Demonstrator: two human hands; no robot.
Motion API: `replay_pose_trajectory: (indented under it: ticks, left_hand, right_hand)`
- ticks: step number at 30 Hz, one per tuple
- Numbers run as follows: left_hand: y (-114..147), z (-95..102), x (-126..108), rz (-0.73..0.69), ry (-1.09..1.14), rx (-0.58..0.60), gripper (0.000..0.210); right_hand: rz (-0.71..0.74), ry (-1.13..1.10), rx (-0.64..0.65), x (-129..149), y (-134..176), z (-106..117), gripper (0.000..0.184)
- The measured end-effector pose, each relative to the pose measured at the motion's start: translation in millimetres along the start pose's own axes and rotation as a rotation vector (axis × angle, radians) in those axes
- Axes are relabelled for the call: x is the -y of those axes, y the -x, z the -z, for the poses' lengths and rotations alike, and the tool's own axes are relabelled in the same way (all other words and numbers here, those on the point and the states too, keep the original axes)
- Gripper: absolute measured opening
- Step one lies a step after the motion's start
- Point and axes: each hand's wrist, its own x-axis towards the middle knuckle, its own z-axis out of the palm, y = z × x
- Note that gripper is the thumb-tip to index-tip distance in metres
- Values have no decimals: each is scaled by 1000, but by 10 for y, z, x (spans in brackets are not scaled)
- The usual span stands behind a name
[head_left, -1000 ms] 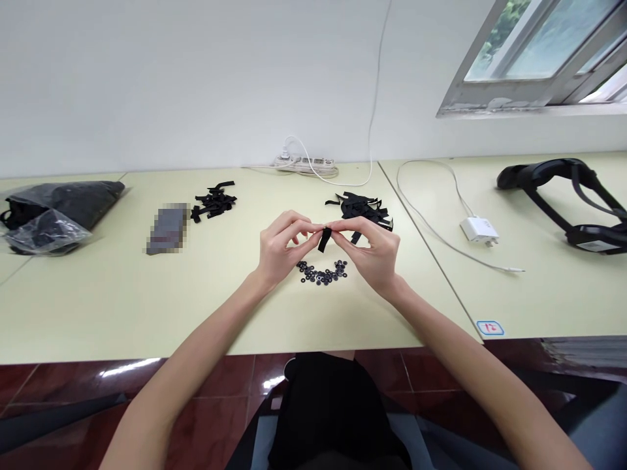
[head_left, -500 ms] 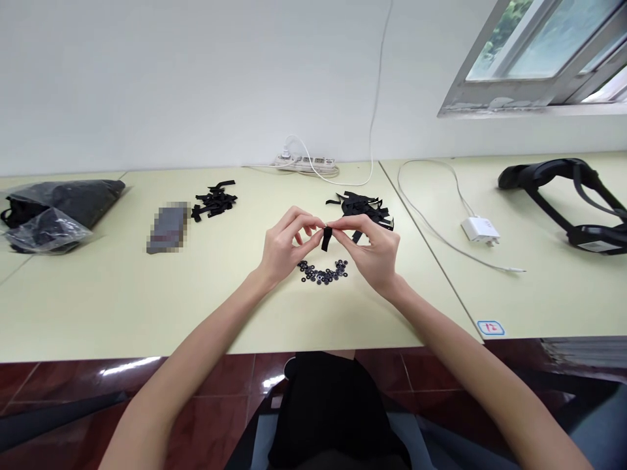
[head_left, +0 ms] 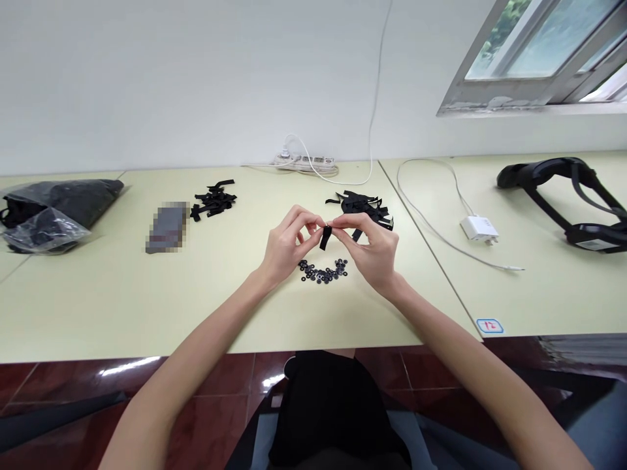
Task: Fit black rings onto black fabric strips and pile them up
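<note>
Between the fingertips of both hands a short black fabric strip [head_left: 325,239] is pinched, its free end hanging down. My left hand [head_left: 290,243] grips it from the left and my right hand [head_left: 369,247] from the right, thumbs and index fingers nearly meeting. Whether a small part sits at the pinch is too small to tell. Just below the hands, small dark round washer-like discs [head_left: 324,275] lie loosely spread on the table. A heap of black strips [head_left: 362,206] lies behind my right hand. Another pile of black strips [head_left: 214,200] is farther left.
On the pale table [head_left: 122,307] a plastic bag with dark contents [head_left: 63,209] lies at far left, beside a blurred grey block [head_left: 168,227]. A power strip [head_left: 306,162] rests against the wall. To the right are a white charger [head_left: 480,229] with cable and a black headset [head_left: 568,202].
Both hands stay nearly in place around the strip. The strip's hanging end has swung slightly to the left.
</note>
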Motion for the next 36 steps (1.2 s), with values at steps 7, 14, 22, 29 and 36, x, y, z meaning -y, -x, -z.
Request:
replay_pose_trajectory:
  ticks: [7,14,22,29,36]
  left_hand:
    - [18,-11,16,25,-6,18,6]
    - [33,-45,23,48,-26,29,7]
    - [37,-76,17,80,-18,32,10]
    - [32,-66,4,63,-32,29,8]
    - [-51,10,-38,306,289,34,8]
  right_hand:
    - [0,30,10,-16,-2,7,12]
    - [31,65,4,-53,5,1,10]
    - [79,56,5,-70,13,-1,12]
    - [58,22,22,-60,9,-1,12]
    - [-206,-182,122,-29,-37,-14,7]
